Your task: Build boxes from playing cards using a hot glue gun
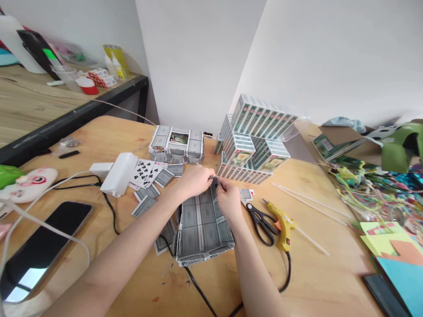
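The open box (pixel 201 224), made from cards, is in the middle of the frame, with its open side facing up. Both hands are at its far edge. The fingers of the left hand (pixel 198 180) and the right hand (pixel 229 198) are close together, pinching that edge from 2 sides. To do this well, press softly, since thin card can bend or tear. Keep the 2 thumbs near each other so the edge stays straight. I can't tell if the bottom rests flat on the bench (pixel 310 273); a flat base would help stop wobbles. The black cord (pixel 198 286) runs close by and could snag. The glue gun (pixel 280 224), right of the middle, may be hot, so keep the right arm off its tip.
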Tool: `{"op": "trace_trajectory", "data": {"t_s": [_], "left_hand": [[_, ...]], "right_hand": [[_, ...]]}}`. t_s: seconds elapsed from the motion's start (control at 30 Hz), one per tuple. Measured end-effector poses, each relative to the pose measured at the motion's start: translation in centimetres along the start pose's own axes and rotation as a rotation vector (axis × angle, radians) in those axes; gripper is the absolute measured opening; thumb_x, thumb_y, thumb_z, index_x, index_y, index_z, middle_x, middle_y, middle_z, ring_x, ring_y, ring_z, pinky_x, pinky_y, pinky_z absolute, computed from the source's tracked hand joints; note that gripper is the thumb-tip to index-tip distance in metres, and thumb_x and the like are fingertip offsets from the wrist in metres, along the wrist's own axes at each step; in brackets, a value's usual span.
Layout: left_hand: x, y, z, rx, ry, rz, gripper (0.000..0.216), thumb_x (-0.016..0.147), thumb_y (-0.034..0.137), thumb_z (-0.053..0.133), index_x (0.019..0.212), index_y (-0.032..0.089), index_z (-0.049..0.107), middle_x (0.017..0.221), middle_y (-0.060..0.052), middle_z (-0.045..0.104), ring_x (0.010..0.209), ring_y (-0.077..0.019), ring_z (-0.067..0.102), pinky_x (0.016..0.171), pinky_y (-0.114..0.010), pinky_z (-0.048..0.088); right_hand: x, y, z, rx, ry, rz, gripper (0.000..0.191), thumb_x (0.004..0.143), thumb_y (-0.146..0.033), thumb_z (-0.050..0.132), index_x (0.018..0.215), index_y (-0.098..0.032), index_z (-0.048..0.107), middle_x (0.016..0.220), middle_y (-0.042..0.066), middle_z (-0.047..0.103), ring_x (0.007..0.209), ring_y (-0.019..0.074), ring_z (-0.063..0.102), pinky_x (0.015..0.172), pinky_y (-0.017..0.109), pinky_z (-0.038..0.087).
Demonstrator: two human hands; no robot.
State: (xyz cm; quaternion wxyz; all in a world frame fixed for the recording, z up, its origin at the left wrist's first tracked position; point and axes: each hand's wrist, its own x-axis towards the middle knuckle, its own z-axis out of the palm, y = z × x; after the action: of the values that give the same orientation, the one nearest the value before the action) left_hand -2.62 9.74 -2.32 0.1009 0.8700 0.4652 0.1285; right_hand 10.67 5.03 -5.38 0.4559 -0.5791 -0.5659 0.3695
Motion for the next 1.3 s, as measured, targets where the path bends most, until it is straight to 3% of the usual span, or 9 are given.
{"op": "trace_trajectory", "data": {"t_s": [1.3], "left_hand": [[-0.09, 0.56, -0.58, -0.109, 0.024, -0.04, 0.019, 0.078, 0.026, 0.051, 0.079, 0.02, 0.069, 0.074, -0.003, 0.071, 0.068, -0.0174, 0.063, 0.057, -0.025, 0.039]], "right_hand": [[-0.43, -0.51, 0.14, -0.04, 0.034, 0.0, 0.037, 0.076, -0.013, 0.043, 0.102, -0.017, 0.069, 0.102, 0.005, 0.071, 0.098, 0.0232, 0.065, 0.09, 0.035, 0.047]]}}
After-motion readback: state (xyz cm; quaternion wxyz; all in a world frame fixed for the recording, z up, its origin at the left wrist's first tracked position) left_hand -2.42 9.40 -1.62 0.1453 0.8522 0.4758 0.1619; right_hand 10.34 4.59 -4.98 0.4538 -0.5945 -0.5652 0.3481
